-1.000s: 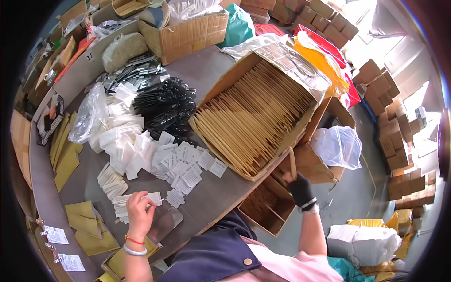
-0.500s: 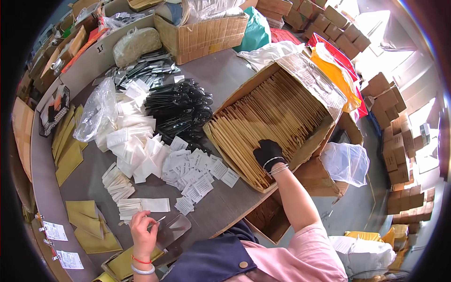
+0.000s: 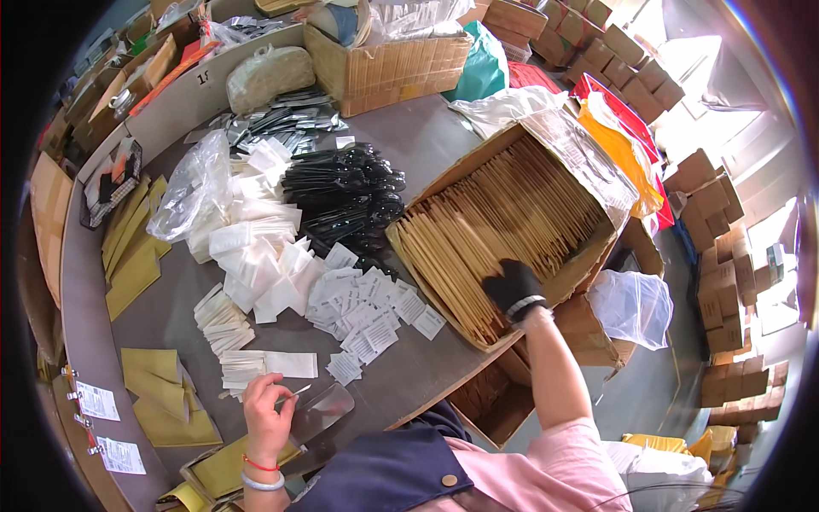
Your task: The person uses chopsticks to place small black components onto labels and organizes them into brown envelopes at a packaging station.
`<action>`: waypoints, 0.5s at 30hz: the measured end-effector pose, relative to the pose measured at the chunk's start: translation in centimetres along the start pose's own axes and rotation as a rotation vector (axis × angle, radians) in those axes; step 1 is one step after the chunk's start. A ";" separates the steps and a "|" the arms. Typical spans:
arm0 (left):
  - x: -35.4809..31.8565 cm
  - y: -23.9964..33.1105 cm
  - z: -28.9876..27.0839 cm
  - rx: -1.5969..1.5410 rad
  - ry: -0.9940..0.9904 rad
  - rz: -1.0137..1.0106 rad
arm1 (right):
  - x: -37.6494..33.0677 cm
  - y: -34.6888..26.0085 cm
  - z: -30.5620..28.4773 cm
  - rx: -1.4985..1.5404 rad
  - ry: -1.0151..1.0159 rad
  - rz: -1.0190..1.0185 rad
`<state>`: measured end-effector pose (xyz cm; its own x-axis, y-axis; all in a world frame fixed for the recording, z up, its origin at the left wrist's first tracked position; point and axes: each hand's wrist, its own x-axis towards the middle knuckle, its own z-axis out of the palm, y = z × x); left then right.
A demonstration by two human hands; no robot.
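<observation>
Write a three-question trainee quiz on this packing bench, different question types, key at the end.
1. True or false: the right hand, in a black glove, is inside the open cardboard box of brown sleeves.
2. What does the left hand pinch? A) a thin stick B) a roll of tape C) scissors
3. Fill in: the pile of black plastic cutlery lies between the white packets and the ____.

Key: 1 true; 2 A; 3 cardboard box.
</observation>
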<state>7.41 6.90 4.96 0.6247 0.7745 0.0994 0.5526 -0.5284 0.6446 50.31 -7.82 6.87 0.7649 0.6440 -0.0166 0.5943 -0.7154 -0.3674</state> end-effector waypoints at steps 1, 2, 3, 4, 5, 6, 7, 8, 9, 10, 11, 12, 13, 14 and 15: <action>-0.3 -0.2 -0.1 -0.011 0.000 -0.007 | -1.6 -0.6 -1.8 0.178 -0.035 0.054; -0.3 -0.6 -0.1 -0.011 0.003 -0.009 | -3.5 0.5 -2.8 0.281 0.003 -0.023; -0.3 -0.9 0.1 -0.028 0.010 -0.023 | -5.6 1.3 -4.0 0.318 0.056 -0.091; -0.5 -1.2 0.2 -0.039 0.016 -0.042 | -7.7 0.4 -6.0 0.361 0.019 -0.009; -0.3 -1.1 0.4 -0.045 0.015 -0.042 | -9.7 1.7 -7.0 0.373 0.064 -0.063; 0.0 -0.9 0.4 -0.026 0.015 -0.013 | -11.6 3.4 -7.0 0.438 0.076 -0.039; 0.2 -0.8 0.4 -0.010 0.014 0.015 | -13.8 5.1 -7.7 0.438 0.063 -0.036; 0.1 -0.9 0.3 -0.010 0.018 0.013 | -16.1 7.9 -7.5 0.353 0.000 0.033; 0.1 -1.0 0.3 -0.013 0.020 0.020 | -18.3 10.9 -6.8 0.340 -0.016 0.015; 0.0 -1.2 0.3 -0.014 0.023 0.023 | -20.5 14.4 -5.9 0.119 -0.074 -0.010; -0.2 -1.5 0.2 -0.007 0.025 0.015 | -21.7 15.1 -5.6 0.090 -0.081 0.025; -0.4 -1.7 -0.1 -0.009 0.030 0.015 | -22.4 15.6 -5.4 0.062 -0.089 0.059; -0.4 -2.0 -0.3 -0.012 0.035 0.014 | -22.5 16.6 -4.9 0.066 -0.099 0.052; -0.4 -2.2 -0.7 0.014 0.043 -0.008 | -21.9 17.4 -3.5 0.136 0.066 0.051; -0.1 -2.2 -0.7 0.020 0.035 0.003 | -21.5 17.9 -2.1 0.210 0.225 0.051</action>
<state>5.78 8.20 4.06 0.6066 0.7847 0.1279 0.5620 -0.5370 0.6291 45.03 -35.05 2.55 0.8424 0.5153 0.1579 0.5071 -0.6586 -0.5560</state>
